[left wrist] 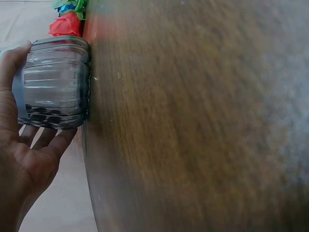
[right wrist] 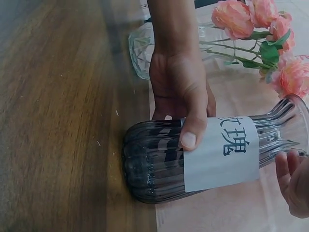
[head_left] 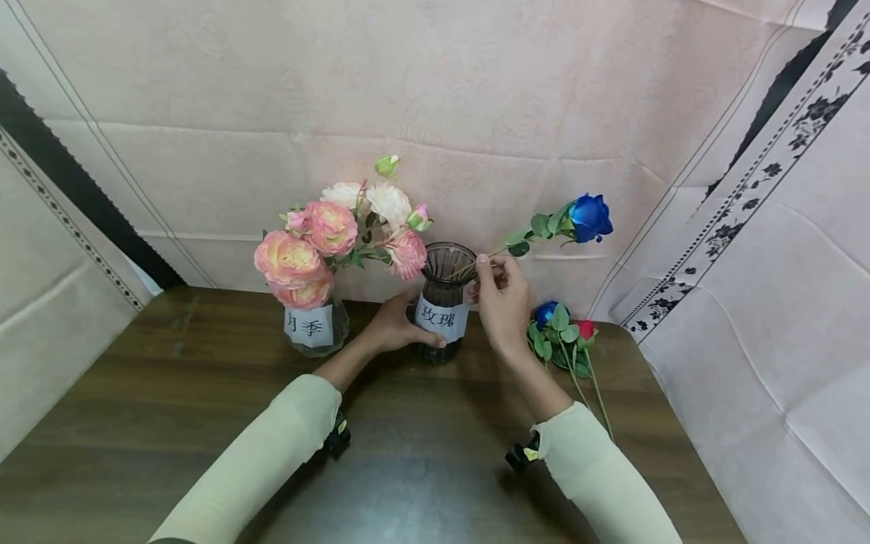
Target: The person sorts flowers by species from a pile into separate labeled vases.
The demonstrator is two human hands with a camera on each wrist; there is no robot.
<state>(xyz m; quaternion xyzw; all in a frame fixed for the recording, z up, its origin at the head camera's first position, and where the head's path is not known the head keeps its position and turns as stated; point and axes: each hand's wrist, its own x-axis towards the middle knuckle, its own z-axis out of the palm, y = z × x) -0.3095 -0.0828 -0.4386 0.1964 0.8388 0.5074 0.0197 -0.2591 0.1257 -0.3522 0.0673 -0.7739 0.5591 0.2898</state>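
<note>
A dark fluted glass vase (head_left: 447, 353) with a white paper label (right wrist: 219, 157) stands upright at the back of the table. My left hand (head_left: 399, 325) grips its lower body, thumb across the front and fingers behind; in the left wrist view the left hand (left wrist: 34, 159) curls round the glass. At the vase's mouth, my right hand (head_left: 504, 306) pinches the thin stem of a blue rose (head_left: 591, 217). The stem's lower end slants into the mouth, while the bloom and leaves lean out to the right. Only part of the right hand (right wrist: 295, 186) shows in the right wrist view.
A clear glass vase (head_left: 316, 346) with pink and white flowers (head_left: 331, 227) and its own label stands to the left. On the right of the wooden table (head_left: 408, 468) lie more roses, one red (head_left: 586, 329) and one blue (head_left: 546, 312). Pale cloth (head_left: 476, 91) hangs close behind.
</note>
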